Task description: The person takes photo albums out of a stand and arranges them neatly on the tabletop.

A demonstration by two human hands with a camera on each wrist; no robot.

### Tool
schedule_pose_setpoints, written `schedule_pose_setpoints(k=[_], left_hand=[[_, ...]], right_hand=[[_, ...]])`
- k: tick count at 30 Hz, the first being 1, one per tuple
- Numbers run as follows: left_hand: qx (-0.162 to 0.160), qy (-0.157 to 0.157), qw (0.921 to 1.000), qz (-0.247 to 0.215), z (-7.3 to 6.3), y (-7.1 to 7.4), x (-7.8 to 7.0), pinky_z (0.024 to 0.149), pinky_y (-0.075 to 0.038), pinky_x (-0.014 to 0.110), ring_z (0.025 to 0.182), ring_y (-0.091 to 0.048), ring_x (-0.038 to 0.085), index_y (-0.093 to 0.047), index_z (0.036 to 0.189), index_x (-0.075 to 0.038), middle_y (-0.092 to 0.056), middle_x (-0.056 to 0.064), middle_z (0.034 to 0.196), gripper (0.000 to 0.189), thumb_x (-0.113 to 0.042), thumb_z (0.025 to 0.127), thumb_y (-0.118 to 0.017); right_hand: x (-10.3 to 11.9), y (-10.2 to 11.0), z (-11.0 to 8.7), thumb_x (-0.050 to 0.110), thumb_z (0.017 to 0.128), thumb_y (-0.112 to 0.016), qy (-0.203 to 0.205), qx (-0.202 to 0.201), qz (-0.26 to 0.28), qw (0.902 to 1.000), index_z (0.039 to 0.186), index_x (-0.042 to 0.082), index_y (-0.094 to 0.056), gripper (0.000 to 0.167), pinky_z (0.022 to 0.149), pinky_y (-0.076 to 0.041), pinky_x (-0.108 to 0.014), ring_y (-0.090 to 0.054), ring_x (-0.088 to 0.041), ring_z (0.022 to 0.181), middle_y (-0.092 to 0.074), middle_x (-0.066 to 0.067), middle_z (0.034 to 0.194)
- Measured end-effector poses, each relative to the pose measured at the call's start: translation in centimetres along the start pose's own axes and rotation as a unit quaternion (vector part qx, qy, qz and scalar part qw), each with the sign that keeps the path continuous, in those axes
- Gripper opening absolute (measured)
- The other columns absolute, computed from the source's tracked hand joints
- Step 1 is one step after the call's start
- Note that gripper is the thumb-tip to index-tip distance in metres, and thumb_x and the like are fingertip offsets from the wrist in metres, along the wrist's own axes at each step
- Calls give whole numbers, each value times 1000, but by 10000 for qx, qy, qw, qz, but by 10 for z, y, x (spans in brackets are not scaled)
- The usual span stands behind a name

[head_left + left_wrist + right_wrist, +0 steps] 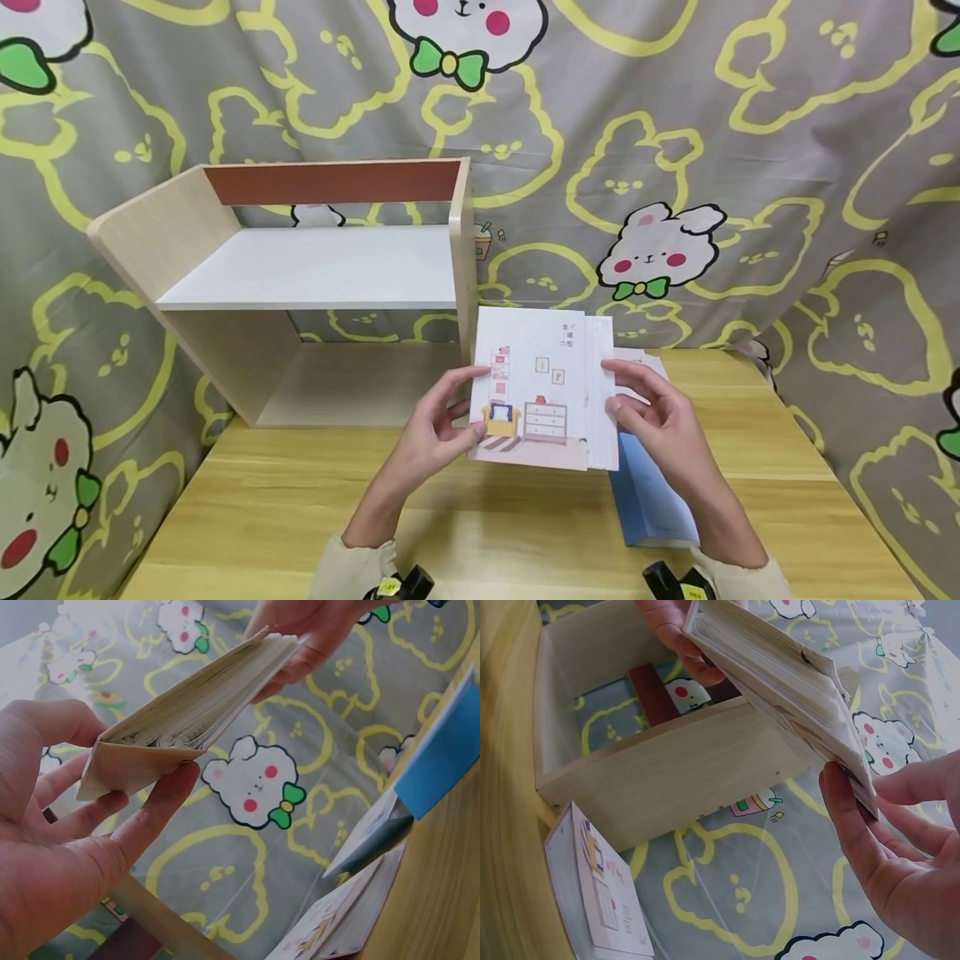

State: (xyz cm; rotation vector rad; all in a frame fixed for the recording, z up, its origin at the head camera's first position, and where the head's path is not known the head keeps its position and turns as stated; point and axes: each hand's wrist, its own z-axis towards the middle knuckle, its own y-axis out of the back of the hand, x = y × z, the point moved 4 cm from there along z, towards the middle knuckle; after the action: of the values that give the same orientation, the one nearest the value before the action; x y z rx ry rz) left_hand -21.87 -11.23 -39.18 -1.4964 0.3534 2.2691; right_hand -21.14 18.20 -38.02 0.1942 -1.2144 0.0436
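Both hands hold a thick white book above the table, its cover printed with a yellow armchair and a chest of drawers. The left hand pinches its left edge in the head view, while the right hand grips the opposite edge. Page edges of this book show in the left wrist view, fingers and thumb on either side of one end. A blue book lies on the table below the right hand. Another illustrated book stands out in the right wrist view, between the table and the shelf.
A small wooden shelf unit with a white middle board stands at the back left of the wooden table. Behind it hangs a grey curtain with yellow outlines and white rabbits.
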Motion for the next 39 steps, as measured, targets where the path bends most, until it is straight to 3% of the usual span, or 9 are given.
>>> schedule_pose_setpoints(k=[7,22,39], left_hand=[[-41,122,9998,129,0,2,6,81,-62,43,117,-59,39,-44,151,-9,-41,20,152,66,13,91,-62],[83,372,9991,205,0,2,18,85,-60,43,122,-58,43,-46,150,-10,-40,18,155,64,10,92,-64],[108,479,9987,143,-1,2,23,86,-60,42,122,-58,43,-45,152,-11,-38,18,157,63,7,95,-64]], right_hand=[[-10,-2,3,7,101,-66,-281,-94,-80,9995,143,2,-54,45,79,-62,-33,-73,-19,97,-66,-6,125],[-24,0,7,6,99,-68,-616,-89,224,9978,140,0,-53,45,76,-62,-32,-73,-18,93,-74,-4,113],[-29,2,7,8,98,-70,-1004,-84,517,9936,139,-2,-53,46,76,-62,-31,-73,-18,95,-75,-2,111]])
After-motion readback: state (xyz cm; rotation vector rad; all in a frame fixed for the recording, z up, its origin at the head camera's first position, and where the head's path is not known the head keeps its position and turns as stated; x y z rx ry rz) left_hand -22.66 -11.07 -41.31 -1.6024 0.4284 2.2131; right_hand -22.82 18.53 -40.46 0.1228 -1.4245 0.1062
